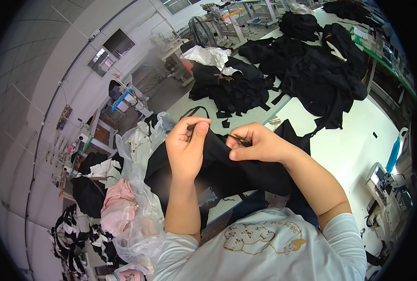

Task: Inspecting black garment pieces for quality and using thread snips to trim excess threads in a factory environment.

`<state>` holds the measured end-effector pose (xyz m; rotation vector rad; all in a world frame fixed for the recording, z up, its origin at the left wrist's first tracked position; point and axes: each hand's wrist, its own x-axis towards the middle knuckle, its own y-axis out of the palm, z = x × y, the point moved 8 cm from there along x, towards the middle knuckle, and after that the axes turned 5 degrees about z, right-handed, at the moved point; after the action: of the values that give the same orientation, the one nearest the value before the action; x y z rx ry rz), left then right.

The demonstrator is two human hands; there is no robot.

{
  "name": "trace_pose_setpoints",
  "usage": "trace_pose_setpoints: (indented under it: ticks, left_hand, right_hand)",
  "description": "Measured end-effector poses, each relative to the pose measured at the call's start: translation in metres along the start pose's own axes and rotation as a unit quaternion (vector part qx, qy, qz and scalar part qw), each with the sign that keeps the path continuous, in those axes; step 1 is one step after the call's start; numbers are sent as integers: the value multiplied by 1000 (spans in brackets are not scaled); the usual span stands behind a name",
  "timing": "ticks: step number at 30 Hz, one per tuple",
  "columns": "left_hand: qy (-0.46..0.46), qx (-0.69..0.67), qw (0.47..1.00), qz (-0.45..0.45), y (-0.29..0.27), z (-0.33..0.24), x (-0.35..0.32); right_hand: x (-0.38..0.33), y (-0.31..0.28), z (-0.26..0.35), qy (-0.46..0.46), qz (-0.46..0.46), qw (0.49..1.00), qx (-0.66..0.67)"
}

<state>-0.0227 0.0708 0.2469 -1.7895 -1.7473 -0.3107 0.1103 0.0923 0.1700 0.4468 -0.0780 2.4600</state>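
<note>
My left hand (187,145) is raised in the middle, thumb and forefinger pinched at the upper edge of a black cloth piece (217,168). A thin black strap (200,109) loops up just beyond those fingertips. To its right my right hand (259,143) is curled closed around a slim dark tool (239,139) that looks like thread snips; its tip points toward the left hand. The fingers hide most of this tool. The black cloth drapes below both hands, over the table's near edge and my lap.
Black garment heaps (311,75) cover the far part of the pale table (344,145). White cloth (207,56) lies on one pile. At left stand clear plastic bags (145,201) and pink cloth (119,206). A sewing machine (386,187) and a blue-handled object (394,152) are at right.
</note>
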Motion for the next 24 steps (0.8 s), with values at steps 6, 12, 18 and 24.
trace_pose_setpoints:
  ticks: [6,12,18,24]
  left_hand:
    - [14,19,998,-64,-37,1,0]
    - [27,-1,991,-135,-75,3,-5]
    - [4,-26,982,-186,-105,23,-8]
    - [-46,144,973,-172,-98,45,4]
  right_hand:
    - [-31,-23,-13,56,-11,998,4]
    - [-79,-79,-9,57,-100,993,-31]
    - [-120,-118,7,86,-113,983,-113]
    - [-131,-130,32,58,-139,972,-179]
